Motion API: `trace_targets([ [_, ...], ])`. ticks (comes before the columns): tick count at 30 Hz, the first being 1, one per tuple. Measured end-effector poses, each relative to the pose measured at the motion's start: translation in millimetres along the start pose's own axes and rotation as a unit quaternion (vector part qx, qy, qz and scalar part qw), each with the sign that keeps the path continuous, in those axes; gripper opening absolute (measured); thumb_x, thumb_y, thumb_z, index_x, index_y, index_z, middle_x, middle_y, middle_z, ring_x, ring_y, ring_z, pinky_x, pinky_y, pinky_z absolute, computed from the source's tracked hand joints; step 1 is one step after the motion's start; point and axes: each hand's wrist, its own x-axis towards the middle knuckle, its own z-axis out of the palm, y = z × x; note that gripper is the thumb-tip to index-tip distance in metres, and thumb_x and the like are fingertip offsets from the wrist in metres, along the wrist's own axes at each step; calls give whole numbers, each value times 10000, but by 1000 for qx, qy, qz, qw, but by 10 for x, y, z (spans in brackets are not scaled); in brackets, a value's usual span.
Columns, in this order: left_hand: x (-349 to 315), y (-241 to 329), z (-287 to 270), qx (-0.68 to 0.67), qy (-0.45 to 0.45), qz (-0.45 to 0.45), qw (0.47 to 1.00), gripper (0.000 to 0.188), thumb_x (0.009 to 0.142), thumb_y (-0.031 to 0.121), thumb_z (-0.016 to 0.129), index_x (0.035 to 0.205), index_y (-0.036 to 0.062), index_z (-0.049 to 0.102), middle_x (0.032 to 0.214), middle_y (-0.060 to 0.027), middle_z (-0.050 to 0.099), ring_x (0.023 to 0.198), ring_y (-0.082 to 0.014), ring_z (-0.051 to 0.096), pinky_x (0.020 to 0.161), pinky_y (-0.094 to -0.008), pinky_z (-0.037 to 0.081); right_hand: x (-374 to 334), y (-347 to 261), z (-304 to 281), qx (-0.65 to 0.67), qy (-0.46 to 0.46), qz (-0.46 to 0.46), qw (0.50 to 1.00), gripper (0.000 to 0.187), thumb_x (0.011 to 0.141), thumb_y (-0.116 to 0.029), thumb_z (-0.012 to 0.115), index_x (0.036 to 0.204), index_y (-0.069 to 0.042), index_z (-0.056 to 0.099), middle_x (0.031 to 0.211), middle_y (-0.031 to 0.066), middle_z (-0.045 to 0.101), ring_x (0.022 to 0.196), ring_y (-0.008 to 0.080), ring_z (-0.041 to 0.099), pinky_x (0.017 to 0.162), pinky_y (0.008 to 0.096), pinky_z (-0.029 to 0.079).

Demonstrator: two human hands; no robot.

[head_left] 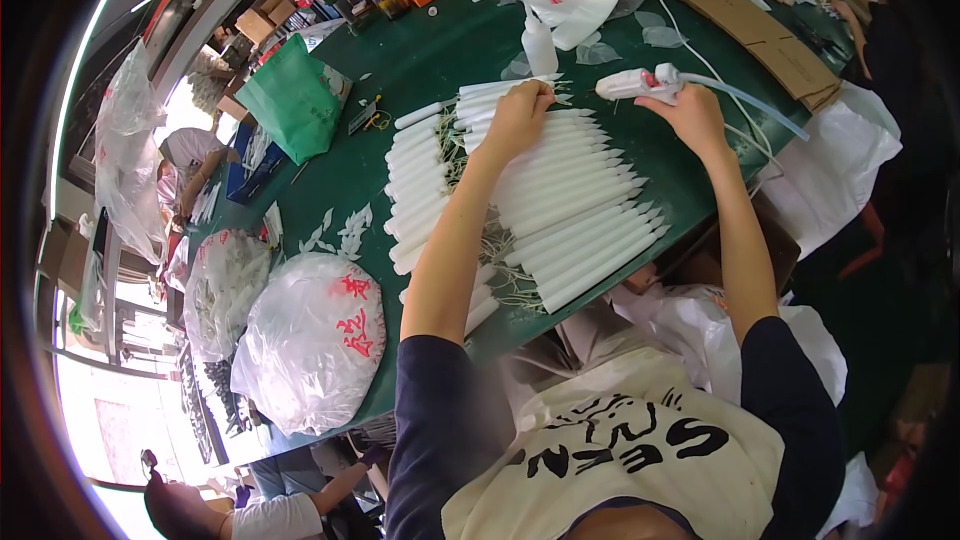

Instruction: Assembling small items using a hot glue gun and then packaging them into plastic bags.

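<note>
Rows of white taper-shaped electric candles (575,210) with pointed flame tips lie side by side on the green table. Thin pale wires (495,240) run between the right-hand row and a second row of white candles (415,175). Over the far end of the right-hand row is my left hand (518,118), its fingers curled down near the tips; what they pinch is hidden. To the right, my right hand (692,118) grips a white hot glue gun (632,86), its nozzle pointing left toward the candles. A translucent bluish glue stick (755,106) sticks out of its back.
A white squeeze bottle (539,45) stands beyond the candles. Left are loose white flame pieces (352,232), scissors (377,120), a green bag (295,100) and a full clear plastic bag (310,340). A cable (690,45) crosses near flattened cardboard (755,35). Other people work around the table.
</note>
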Motion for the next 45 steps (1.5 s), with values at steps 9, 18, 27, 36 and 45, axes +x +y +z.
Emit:
trace_targets([
  [9,-10,9,57,27,52,12,998,128,823,115,529,863,-1,562,831,-182,591,812,-346,543,708,-412,424,20,359,-14,136,-22,185,973,471,697,-447,697,784,11,631,658,109,620,536,247,593,545,322,461],
  [18,-32,21,10,43,17,5,999,159,828,109,539,919,-20,544,869,-172,591,788,-277,569,689,-338,439,-85,346,-93,20,74,105,992,647,623,-362,775,1061,41,522,1055,191,574,942,313,547,810,361,427],
  [27,7,55,16,46,24,38,998,163,817,103,540,913,-25,569,861,-179,600,776,-304,575,713,-347,448,-455,214,-325,-134,99,124,978,522,599,-332,792,884,-18,488,845,132,510,844,315,465,770,381,381],
  [36,-22,53,93,182,54,-37,981,162,863,201,449,929,66,511,806,-112,622,819,-296,588,758,-431,393,-378,-1089,-350,141,58,-63,986,351,706,-79,720,604,-24,389,557,26,366,480,124,305,437,250,266],
  [45,-140,36,204,192,104,-75,973,133,840,206,512,898,89,540,780,-86,629,817,-276,589,754,-406,377,-22,-2470,339,261,-66,-269,925,213,726,-128,671,723,-42,476,653,32,499,592,176,510,572,303,401],
])
